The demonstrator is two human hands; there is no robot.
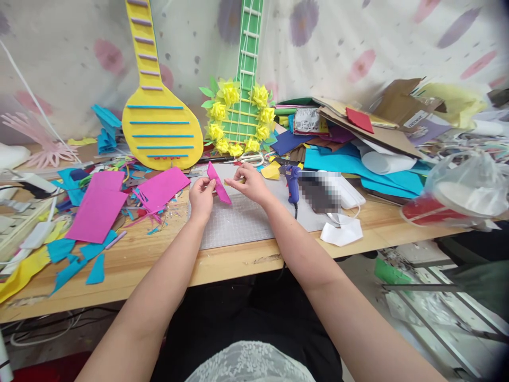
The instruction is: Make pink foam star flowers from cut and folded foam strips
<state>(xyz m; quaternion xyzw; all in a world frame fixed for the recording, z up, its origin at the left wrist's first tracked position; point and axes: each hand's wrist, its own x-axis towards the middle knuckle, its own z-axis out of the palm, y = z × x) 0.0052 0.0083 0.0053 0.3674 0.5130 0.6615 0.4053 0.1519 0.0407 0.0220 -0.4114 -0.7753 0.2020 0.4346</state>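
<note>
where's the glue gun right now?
Head view, right of centre: the purple glue gun lies toward the right side of the grey cutting mat, to the right of the right hand and the yellow scrap.

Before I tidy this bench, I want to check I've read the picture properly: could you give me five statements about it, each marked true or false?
1. The left hand holds a magenta piece. True.
2. The right hand is gripping the glue gun. False: the right hand is beside the magenta piece, and the glue gun lies apart from it, to its right.
3. Yellow flowers decorate the green guitar-shaped craft. True.
4. The yellow guitar-shaped craft stands to the right of the green one. False: the yellow guitar-shaped craft stands to its left.
5. Magenta sheets lie to the left of the left hand. True.
</note>
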